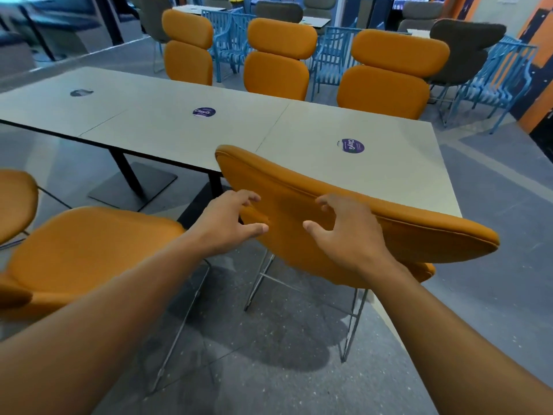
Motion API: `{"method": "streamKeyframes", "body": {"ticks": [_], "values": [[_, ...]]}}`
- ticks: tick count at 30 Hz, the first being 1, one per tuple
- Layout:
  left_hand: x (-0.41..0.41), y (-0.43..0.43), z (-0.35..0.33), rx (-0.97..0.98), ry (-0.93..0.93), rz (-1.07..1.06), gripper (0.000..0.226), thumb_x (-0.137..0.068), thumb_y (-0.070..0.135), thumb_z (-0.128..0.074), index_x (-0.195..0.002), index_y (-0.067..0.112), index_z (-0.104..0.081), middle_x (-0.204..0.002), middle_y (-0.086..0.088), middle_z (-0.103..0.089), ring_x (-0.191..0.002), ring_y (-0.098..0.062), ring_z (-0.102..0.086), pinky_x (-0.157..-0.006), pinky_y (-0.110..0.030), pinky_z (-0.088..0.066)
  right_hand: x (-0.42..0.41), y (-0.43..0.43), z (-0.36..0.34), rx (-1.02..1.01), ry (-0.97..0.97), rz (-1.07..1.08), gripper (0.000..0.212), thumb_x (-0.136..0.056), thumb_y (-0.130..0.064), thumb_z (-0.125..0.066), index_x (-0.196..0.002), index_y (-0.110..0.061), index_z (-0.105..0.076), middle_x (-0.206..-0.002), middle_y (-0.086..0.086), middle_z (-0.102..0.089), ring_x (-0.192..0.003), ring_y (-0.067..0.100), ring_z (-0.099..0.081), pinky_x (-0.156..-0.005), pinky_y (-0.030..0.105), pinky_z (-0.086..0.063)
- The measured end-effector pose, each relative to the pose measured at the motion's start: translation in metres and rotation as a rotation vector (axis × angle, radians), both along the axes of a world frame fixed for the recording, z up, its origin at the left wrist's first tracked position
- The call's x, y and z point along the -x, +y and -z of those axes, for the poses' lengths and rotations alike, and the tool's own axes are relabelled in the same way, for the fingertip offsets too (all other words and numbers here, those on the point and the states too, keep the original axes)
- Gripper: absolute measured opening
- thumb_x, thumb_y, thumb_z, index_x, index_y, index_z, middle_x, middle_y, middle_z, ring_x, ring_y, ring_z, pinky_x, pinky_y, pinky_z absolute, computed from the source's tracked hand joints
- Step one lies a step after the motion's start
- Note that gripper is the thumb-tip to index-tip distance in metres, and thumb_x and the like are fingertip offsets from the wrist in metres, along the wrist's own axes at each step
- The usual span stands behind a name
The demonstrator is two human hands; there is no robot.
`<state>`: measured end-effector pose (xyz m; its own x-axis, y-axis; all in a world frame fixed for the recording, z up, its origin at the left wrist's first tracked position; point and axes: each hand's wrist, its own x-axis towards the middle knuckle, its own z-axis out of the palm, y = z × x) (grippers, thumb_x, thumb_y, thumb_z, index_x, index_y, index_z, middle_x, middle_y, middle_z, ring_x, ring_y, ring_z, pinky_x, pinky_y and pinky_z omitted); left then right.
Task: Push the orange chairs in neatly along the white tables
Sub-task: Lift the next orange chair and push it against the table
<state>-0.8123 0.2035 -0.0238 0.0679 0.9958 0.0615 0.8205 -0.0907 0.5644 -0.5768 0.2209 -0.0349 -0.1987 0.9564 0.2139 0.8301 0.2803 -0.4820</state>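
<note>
Where the round purple stickers (350,146) on the white tables (167,130) are sharp enough to read, two say "ClayG", while the third sticker (81,92) is only a blur. At the tables' near edge stands the nearest orange chair (389,226), its seat hidden behind its own back. The left hand (229,220) and right hand (350,235) reach to that back, fingers spread and loosely bent, clasping nothing. A second chair (89,244) is blurred and another (15,199) is cut off at the left.
</note>
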Motion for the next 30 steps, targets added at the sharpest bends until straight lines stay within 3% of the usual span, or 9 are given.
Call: {"method": "streamKeyframes", "body": {"ticks": [4,9,19,24,27,30], "values": [[0.042,-0.043,0.01,0.034,-0.016,-0.066,0.06,-0.08,0.046,-0.072,-0.132,0.026,-0.05,-0.128,0.0,-0.055,-0.118,-0.015,-0.05,-0.093,-0.028,-0.038,0.047,-0.021,0.013,0.241,0.051,-0.245,0.042,-0.089,-0.052,-0.067,-0.126,-0.033,-0.061,-0.111,-0.016,-0.063,-0.094,0.004,-0.058,-0.081,0.03,-0.054],[0.106,-0.107,0.017,0.071,-0.068,-0.143,0.054,-0.08,0.048,-0.071,-0.126,0.024,-0.057,-0.119,0.004,-0.061,-0.113,-0.011,-0.054,-0.094,-0.029,-0.045,0.117,-0.055,0.032,0.366,0.005,-0.373,0.039,-0.09,-0.046,-0.07,-0.125,-0.029,-0.064,-0.106,-0.014,-0.064,-0.096,0.004,-0.059,-0.084,0.032,-0.055],[0.244,-0.237,0.033,0.127,-0.128,-0.315,0.042,-0.079,0.049,-0.071,-0.116,0.03,-0.062,-0.11,0.013,-0.064,-0.103,-0.005,-0.058,-0.075,-0.019,-0.045,0.252,-0.137,0.051,0.479,-0.116,-0.512,0.039,-0.089,-0.05,-0.069,-0.122,-0.028,-0.065,-0.106,-0.009,-0.066,-0.093,0.005,-0.061,-0.075,0.025,-0.051],[0.306,-0.291,0.032,0.112,-0.092,-0.367,0.036,-0.079,0.048,-0.071,-0.11,0.033,-0.061,-0.114,0.01,-0.064,-0.107,-0.007,-0.057,-0.081,-0.026,-0.045,0.311,-0.171,0.052,0.47,-0.116,-0.542,0.037,-0.089,-0.049,-0.07,-0.118,-0.028,-0.066,-0.102,-0.01,-0.065,-0.089,0.003,-0.059,-0.069,0.02,-0.045],[0.343,-0.314,0.025,0.098,-0.081,-0.405,0.038,-0.08,0.047,-0.071,-0.112,0.031,-0.061,-0.115,0.008,-0.063,-0.109,-0.009,-0.056,-0.085,-0.028,-0.044,0.343,-0.184,0.052,0.465,-0.087,-0.558,0.042,-0.088,-0.051,-0.07,-0.122,-0.027,-0.064,-0.107,-0.009,-0.065,-0.091,0.005,-0.059,-0.072,0.024,-0.046],[0.38,-0.325,0.014,0.075,-0.013,-0.437,0.04,-0.08,0.047,-0.071,-0.115,0.03,-0.061,-0.115,0.008,-0.063,-0.11,-0.01,-0.055,-0.086,-0.03,-0.044,0.37,-0.185,0.047,0.42,-0.067,-0.552,0.053,-0.087,-0.053,-0.069,-0.133,-0.029,-0.057,-0.12,-0.005,-0.062,-0.103,0.014,-0.059,-0.086,0.035,-0.051]]}}
